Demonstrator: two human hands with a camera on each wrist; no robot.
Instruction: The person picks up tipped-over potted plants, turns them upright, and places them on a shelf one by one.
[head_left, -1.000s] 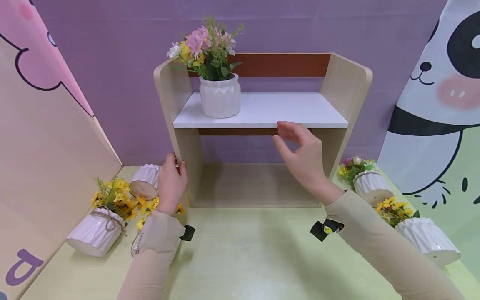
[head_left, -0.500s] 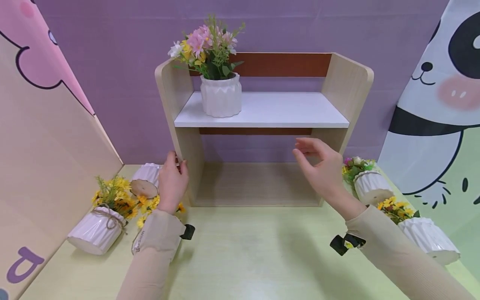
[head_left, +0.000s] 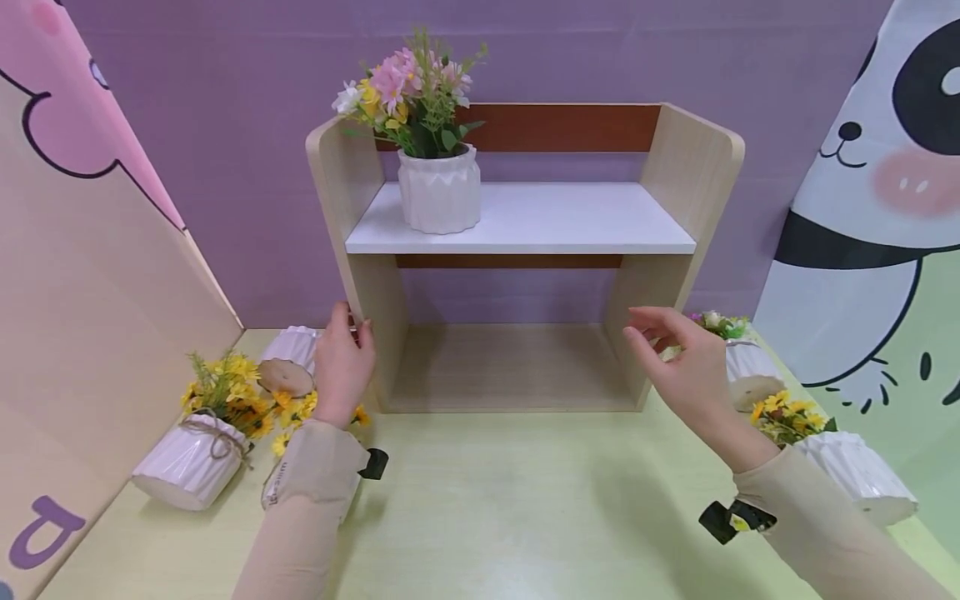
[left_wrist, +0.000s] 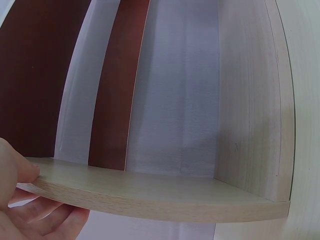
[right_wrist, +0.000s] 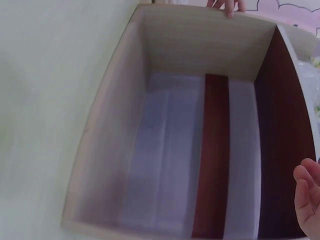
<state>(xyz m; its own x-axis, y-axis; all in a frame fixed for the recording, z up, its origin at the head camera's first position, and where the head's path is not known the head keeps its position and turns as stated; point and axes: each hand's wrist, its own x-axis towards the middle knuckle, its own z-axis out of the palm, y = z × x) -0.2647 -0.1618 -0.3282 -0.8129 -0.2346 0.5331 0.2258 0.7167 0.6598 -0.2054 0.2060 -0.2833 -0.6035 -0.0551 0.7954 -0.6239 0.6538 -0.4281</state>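
Observation:
My left hand grips the left side panel of a two-tier desktop shelf. In the left wrist view, the thumb lies on the panel's inner face and the fingers are under its outer side. In the head view, my right hand is in the air in front of the shelf's right side, fingers loosely bent and holding nothing. On the white upper board stands a white pot of pink, white and yellow flowers. The lower tier shows bare wood.
Left of the shelf lie white pots with yellow flowers and another tipped pot. Two more flower pots lie at the right, one nearer, one farther back. A purple backdrop rises behind the shelf.
My right hand has moved down and to the right, away from the upper board's front edge. The left hand keeps its grip on the side panel, and the shelf has not moved.

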